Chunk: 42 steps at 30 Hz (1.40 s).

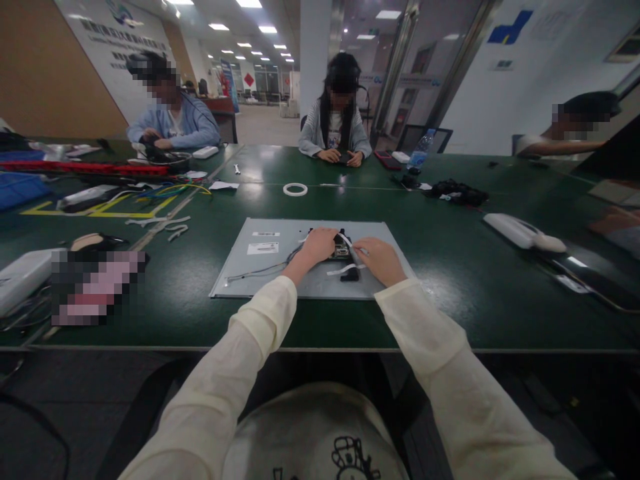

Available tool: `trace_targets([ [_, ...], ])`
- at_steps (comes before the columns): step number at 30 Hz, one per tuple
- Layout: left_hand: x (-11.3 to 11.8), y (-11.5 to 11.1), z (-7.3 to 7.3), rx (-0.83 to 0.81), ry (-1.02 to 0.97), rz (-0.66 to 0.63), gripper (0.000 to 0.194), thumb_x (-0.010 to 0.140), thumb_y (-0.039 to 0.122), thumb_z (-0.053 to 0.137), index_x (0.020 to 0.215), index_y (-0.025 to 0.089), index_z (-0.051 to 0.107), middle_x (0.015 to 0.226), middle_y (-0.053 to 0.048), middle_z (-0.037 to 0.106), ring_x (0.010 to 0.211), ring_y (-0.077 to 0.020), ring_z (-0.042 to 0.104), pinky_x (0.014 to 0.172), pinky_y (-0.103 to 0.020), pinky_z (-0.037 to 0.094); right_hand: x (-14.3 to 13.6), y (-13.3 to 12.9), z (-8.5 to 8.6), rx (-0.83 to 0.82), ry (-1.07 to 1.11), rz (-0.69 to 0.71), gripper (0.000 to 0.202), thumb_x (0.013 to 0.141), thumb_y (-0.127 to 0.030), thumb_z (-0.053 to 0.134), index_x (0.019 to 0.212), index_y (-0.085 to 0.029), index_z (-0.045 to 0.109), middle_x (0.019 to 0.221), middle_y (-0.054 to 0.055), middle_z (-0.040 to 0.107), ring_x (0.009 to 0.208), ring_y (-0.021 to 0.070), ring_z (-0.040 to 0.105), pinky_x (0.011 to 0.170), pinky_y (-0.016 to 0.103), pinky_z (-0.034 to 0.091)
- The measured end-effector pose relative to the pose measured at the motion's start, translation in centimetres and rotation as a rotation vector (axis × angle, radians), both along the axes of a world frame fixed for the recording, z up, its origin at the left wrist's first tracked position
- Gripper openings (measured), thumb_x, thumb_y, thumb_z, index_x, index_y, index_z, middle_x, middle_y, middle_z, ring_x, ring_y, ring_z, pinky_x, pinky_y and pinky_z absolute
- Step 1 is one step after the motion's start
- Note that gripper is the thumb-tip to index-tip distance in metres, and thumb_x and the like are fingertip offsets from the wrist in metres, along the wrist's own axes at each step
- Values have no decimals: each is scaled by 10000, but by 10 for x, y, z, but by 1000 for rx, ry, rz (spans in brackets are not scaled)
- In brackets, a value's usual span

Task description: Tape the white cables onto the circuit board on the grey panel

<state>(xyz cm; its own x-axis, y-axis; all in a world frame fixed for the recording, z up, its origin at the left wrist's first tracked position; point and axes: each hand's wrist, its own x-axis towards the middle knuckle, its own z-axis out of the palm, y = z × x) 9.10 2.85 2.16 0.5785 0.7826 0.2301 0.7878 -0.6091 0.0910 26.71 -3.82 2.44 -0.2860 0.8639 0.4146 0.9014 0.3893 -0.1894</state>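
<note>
A flat grey metal panel (260,273), like the back of a screen, lies on the table in front of me. On its middle sits a black-framed circuit board (342,251), partly covered by my hands. My left hand (320,245) is curled over the board's left side and holds it; its fingertips are mostly hidden. Between the pinched fingers of my right hand (377,257) is the end of a white flat strip (345,238) that arcs over the board. A second white strip (343,269) lies just below. Thin dark cables (260,272) run left across the panel.
A white tape ring (295,190) lies beyond the panel. Cable bundles (457,192) and a water bottle (423,148) are at back right; a white device (520,232) is nearer. Blue bins (23,190) and loose wires crowd the left. Other people sit around the table.
</note>
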Motion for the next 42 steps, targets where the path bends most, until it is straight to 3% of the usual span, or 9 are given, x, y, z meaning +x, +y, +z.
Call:
trace_targets([
  [11,1,0,-2,14,3,4,366,855,114,373,1175,151,548,1118,-99,637,1044,-204,571,916,-324,413,-7,-3,7,-93,-258,38,238,875,-154,470,961,-147,691,1060,96,652,1019,203,558,887,287,412],
  [18,1,1,-3,-5,-16,-16,363,865,117,351,1172,134,543,1173,-113,610,1133,-211,530,965,-336,379,-6,-9,6,-95,-235,47,285,858,-142,440,1012,-147,680,1106,72,643,1037,186,548,921,293,410],
  [27,2,-2,-5,43,-36,-3,349,847,89,349,1137,121,540,1149,-123,614,1155,-201,510,1045,-358,290,-4,-12,7,5,-57,-24,273,830,-127,417,863,-164,686,970,65,676,951,193,586,888,321,439],
  [29,2,-5,-1,89,-66,17,356,840,78,350,1146,119,529,1158,-125,607,1151,-195,510,1067,-361,259,-10,-18,9,113,38,32,266,843,-159,416,917,-158,671,982,80,666,955,194,581,896,333,440],
  [31,0,-7,5,136,-117,49,379,842,75,348,1187,120,498,1215,-130,574,1198,-195,472,1079,-377,239,-21,-26,12,176,79,206,277,858,-235,437,1029,-159,641,1057,92,640,1010,198,558,926,353,429],
  [34,-11,-8,20,181,-221,125,423,843,70,342,1248,129,450,1291,-127,521,1265,-192,402,1080,-395,240,-42,-37,15,126,-19,514,414,839,-367,504,1197,-167,564,1240,106,546,1167,223,461,997,402,372],
  [36,-26,-6,28,184,-290,161,432,832,66,353,1247,134,454,1288,-118,526,1241,-191,429,1059,-384,278,-55,-41,15,48,-125,610,509,814,-424,541,1259,-177,523,1324,107,478,1255,247,368,1032,437,323],
  [39,-57,-1,33,163,-364,216,420,820,68,367,1215,151,485,1231,-93,570,1147,-191,509,999,-355,358,-64,-43,13,-35,-219,605,541,808,-463,547,1278,-196,514,1388,94,414,1328,269,251,1075,479,237],
  [42,-89,5,26,128,-388,279,413,790,57,400,1172,163,515,1161,-83,607,1095,-198,543,969,-343,391,-63,-42,11,-44,-251,552,520,827,-503,508,1263,-220,531,1418,77,380,1357,276,188,1096,523,135],
])
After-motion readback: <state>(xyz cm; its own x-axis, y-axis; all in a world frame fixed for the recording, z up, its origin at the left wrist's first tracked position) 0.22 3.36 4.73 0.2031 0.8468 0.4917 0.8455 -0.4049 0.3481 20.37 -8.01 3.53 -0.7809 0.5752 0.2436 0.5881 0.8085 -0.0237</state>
